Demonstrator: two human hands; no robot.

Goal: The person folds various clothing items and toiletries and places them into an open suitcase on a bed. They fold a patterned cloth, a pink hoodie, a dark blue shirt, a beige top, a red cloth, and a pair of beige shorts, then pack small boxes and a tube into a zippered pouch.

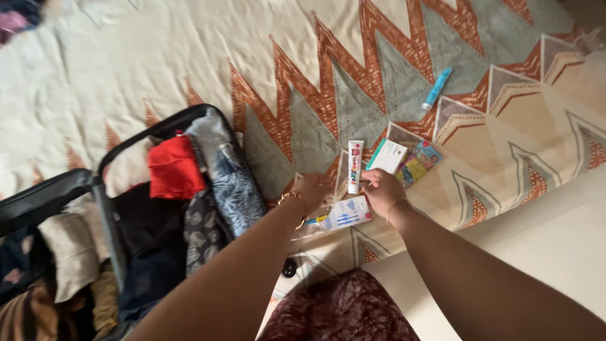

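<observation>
My left hand [309, 189] rests on the patterned bedspread [391, 82] beside a white flat packet with blue print [346, 213], fingers curled near its edge. My right hand [380, 189] pinches the lower end of a white tube with red lettering [355, 165] or the packet under it; which one I cannot tell. A white and green box [387, 155] and a colourful small packet [419, 161] lie just beyond my right hand. Both wrists wear thin gold bangles.
An open black suitcase [107, 208] at the left holds folded clothes, a red garment [173, 169] on top. A blue tube [437, 88] lies farther off on the bedspread. A small black object [288, 268] sits near my lap. A cream sheet [536, 252] covers the right.
</observation>
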